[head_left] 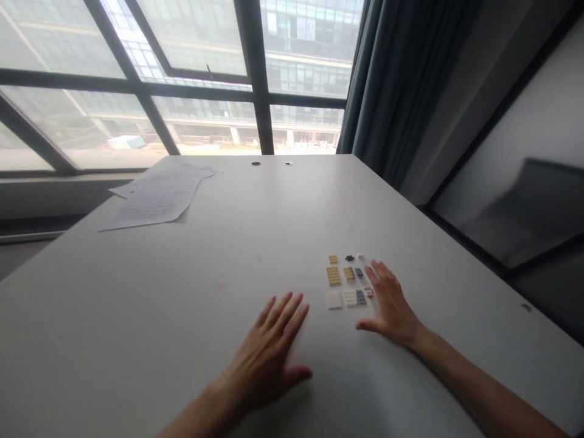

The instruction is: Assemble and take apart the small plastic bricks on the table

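Observation:
My left hand (274,350) is spread over the white table, palm down, holding nothing. To its upper right, small toy building bricks lie in loose rows. Yellow bricks (333,275) form the left of the upper rows, with a white flat piece (333,300) below them. White studded bricks (350,298) sit against a grey brick (361,297). A small black piece (349,258) lies at the top. My right hand (387,304) is open beside the right edge of the bricks; its fingers partly hide the pieces there, and I cannot tell whether they touch.
Printed paper sheets (159,194) lie at the table's far left. Two small round fittings, one a dark disc (256,163), are set near the far edge of the white table (255,237). Windows stand beyond, and a dark curtain (387,91) hangs at the right.

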The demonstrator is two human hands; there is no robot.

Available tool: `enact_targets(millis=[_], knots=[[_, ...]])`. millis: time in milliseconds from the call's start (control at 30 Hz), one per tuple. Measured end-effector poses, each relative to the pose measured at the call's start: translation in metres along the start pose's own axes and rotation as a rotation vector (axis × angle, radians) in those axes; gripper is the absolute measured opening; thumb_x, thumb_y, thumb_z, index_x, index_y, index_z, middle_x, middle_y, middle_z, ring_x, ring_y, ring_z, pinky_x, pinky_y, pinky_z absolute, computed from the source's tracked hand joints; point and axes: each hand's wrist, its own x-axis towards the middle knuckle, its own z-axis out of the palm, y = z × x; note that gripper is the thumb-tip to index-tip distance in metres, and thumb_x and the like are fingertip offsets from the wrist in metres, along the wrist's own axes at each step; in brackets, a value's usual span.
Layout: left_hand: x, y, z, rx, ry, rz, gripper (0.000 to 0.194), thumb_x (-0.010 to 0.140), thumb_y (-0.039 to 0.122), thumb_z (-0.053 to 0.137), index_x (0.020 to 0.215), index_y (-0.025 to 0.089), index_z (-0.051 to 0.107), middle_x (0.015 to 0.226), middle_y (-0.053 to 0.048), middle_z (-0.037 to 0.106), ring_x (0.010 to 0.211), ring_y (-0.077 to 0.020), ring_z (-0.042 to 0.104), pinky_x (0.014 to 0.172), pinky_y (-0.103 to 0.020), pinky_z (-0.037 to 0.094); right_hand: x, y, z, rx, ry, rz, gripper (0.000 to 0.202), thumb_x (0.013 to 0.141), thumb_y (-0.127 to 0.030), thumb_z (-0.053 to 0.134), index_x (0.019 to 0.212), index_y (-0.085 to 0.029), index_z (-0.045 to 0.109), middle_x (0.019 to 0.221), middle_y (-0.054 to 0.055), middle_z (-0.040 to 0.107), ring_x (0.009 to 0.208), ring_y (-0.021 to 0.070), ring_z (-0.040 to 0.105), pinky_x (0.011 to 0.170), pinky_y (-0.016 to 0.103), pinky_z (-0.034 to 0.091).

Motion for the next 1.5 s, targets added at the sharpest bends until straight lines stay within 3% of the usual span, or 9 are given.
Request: enact_targets(millis=[200, 367, 500, 667, 867, 1000, 1200, 1333, 1500], knots=[[0.123, -0.007, 0.03, -0.131, -0.096, 0.08, 0.113, 0.068, 0.083, 0.042, 0.149, 0.012, 0.007, 0.155, -0.017, 0.008, 0.143, -0.0352, 0.002, 0.115, -0.053, 0.006, 0.038, 0.014, 0.019, -0.097, -0.238, -0.009, 0.119, 0.062, -0.079, 0.057, 0.149, -0.011, 0.012, 0.154, 0.021, 0.013, 0.141, 0.0393, 0.005, 0.111, 0.057, 0.012], [0.157, -0.028, 0.037, -0.156, -0.168, 0.099, 0.118, 0.066, 0.083, 0.045, 0.148, 0.008, 0.007, 0.154, -0.02, 0.012, 0.142, -0.0341, 0.01, 0.115, -0.048, 0.013, 0.077, 0.006, 0.026, -0.06, -0.323, -0.026, 0.091, 0.078, -0.067, 0.051, 0.146, -0.01, 0.028, 0.151, 0.018, 0.028, 0.14, 0.0337, 0.019, 0.113, 0.051, 0.017], [0.132, -0.048, 0.035, -0.122, -0.106, -0.045, 0.098, 0.079, 0.073, 0.041, 0.147, 0.008, 0.015, 0.152, -0.019, 0.021, 0.141, -0.029, 0.019, 0.115, -0.043, 0.018, 0.105, -0.025, 0.042, -0.028, -0.239, -0.075, 0.066, 0.092, -0.051, 0.038, 0.141, -0.007, 0.037, 0.146, 0.018, 0.038, 0.138, 0.0295, 0.025, 0.114, 0.045, 0.019], [0.055, -0.08, 0.016, -0.006, -0.066, -0.242, 0.075, 0.091, 0.059, 0.033, 0.146, 0.01, 0.021, 0.151, -0.017, 0.026, 0.14, -0.0259, 0.024, 0.114, -0.041, 0.023, 0.14, -0.094, 0.071, 0.083, -0.25, -0.269, 0.055, 0.095, -0.041, 0.034, 0.137, -0.006, 0.042, 0.145, 0.017, 0.04, 0.136, 0.0271, 0.03, 0.114, 0.041, 0.02], [-0.052, -0.109, -0.014, 0.11, -0.101, -0.531, 0.08, 0.088, 0.058, 0.039, 0.146, 0.007, 0.021, 0.15, -0.019, 0.026, 0.14, -0.0302, 0.024, 0.112, -0.047, 0.026, 0.175, -0.198, 0.104, 0.227, -0.294, -0.493, 0.049, 0.096, -0.033, 0.033, 0.137, -0.008, 0.04, 0.145, 0.016, 0.04, 0.136, 0.0243, 0.031, 0.113, 0.04, 0.022], [-0.098, -0.107, -0.028, 0.127, -0.13, -0.65, 0.085, 0.086, 0.064, 0.038, 0.146, 0.008, 0.02, 0.151, -0.021, 0.02, 0.141, -0.0322, 0.018, 0.112, -0.051, 0.022, 0.18, -0.244, 0.113, 0.356, -0.301, -0.557, 0.049, 0.096, -0.03, 0.035, 0.142, -0.013, 0.033, 0.147, 0.013, 0.037, 0.135, 0.0212, 0.034, 0.112, 0.038, 0.025], [-0.117, -0.084, -0.039, 0.08, -0.248, -0.595, 0.102, 0.076, 0.078, 0.038, 0.149, 0.014, 0.006, 0.155, -0.017, 0.009, 0.143, -0.0311, 0.005, 0.114, -0.051, 0.012, 0.153, -0.232, 0.103, 0.312, -0.342, -0.457, 0.074, 0.092, -0.055, 0.035, 0.146, -0.006, 0.025, 0.151, 0.02, 0.026, 0.141, 0.032, 0.021, 0.114, 0.048, 0.019], [-0.099, -0.075, -0.034, 0.069, -0.236, -0.536, 0.099, 0.077, 0.078, 0.036, 0.149, 0.016, 0.009, 0.156, -0.016, 0.007, 0.143, -0.0323, -0.001, 0.114, -0.054, 0.008, 0.136, -0.204, 0.096, 0.229, -0.419, -0.484, 0.088, 0.087, -0.069, 0.028, 0.147, -0.006, 0.023, 0.152, 0.019, 0.022, 0.142, 0.0331, 0.015, 0.115, 0.052, 0.011], [-0.065, -0.088, -0.025, 0.073, -0.146, -0.497, 0.097, 0.078, 0.078, 0.034, 0.149, 0.014, 0.013, 0.156, -0.015, 0.009, 0.143, -0.033, 0.001, 0.114, -0.055, 0.002, 0.129, -0.19, 0.089, 0.159, -0.448, -0.447, 0.083, 0.09, -0.066, 0.022, 0.147, -0.005, 0.021, 0.153, 0.018, 0.019, 0.142, 0.0312, 0.013, 0.115, 0.053, 0.01]])
